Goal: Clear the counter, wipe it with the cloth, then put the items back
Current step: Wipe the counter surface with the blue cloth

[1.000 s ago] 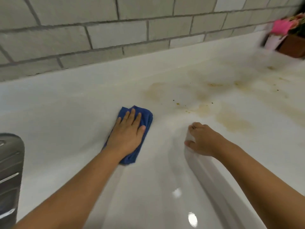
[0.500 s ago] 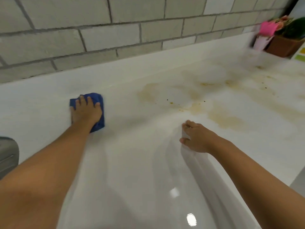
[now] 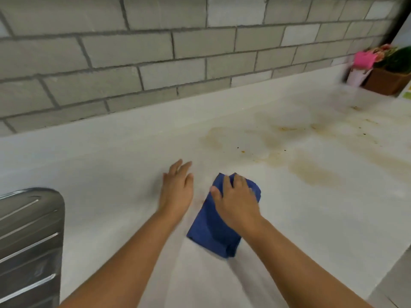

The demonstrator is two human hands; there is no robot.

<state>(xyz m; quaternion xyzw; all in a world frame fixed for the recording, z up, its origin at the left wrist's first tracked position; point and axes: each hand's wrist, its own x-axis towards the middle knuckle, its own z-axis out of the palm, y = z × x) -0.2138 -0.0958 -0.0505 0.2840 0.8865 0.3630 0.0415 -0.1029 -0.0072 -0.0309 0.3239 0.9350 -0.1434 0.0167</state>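
On the desk (image 3: pixel 111 174), the right hand (image 3: pixel 236 203) grips the blue cloth (image 3: pixel 209 232) with curled fingers while the left hand (image 3: pixel 176 190) lies flat, open, beside it.

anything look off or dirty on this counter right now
Yes: yellow-brown stains smear the white counter to the right of the cloth, with dark specks among them. They run back toward the plant pot. That patch looks not yet wiped; nothing seems tipped or broken.
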